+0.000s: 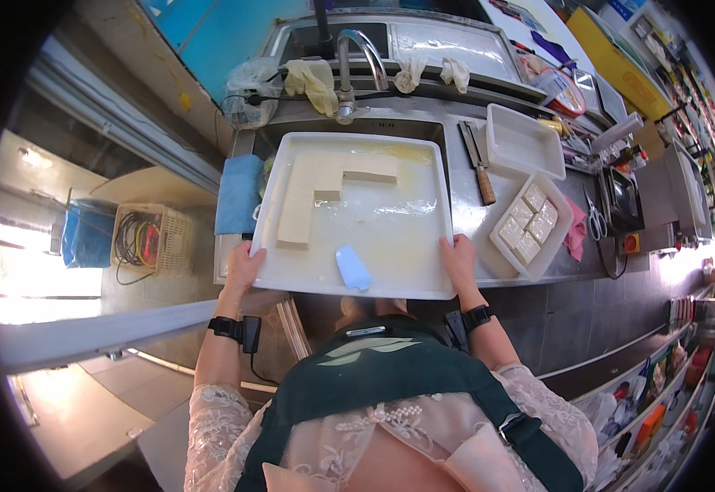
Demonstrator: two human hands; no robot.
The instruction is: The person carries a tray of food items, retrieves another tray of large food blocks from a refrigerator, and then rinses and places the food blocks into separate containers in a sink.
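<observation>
A large white tray (390, 271) lies over the sink, its near edge reaching past the counter front. My left hand (245, 266) grips its near left corner, fingers under the rim. At the near right corner my right hand (459, 261) has closed on the rim in the same way. Inside the tray sits a pale slab of tofu (308, 176) with cut-out steps, along the left and far sides. A light blue scraper (352, 268) rests in the tray's near part. Thin yellowish liquid wets the tray's bottom.
Right of the sink lie a long knife (474, 152) with a wooden handle, a white container (525, 135) and another holding tofu blocks (529, 215). The faucet (347, 82) rises behind the tray. A blue cloth (240, 193) lies at left; scissors (594, 217) lie far right.
</observation>
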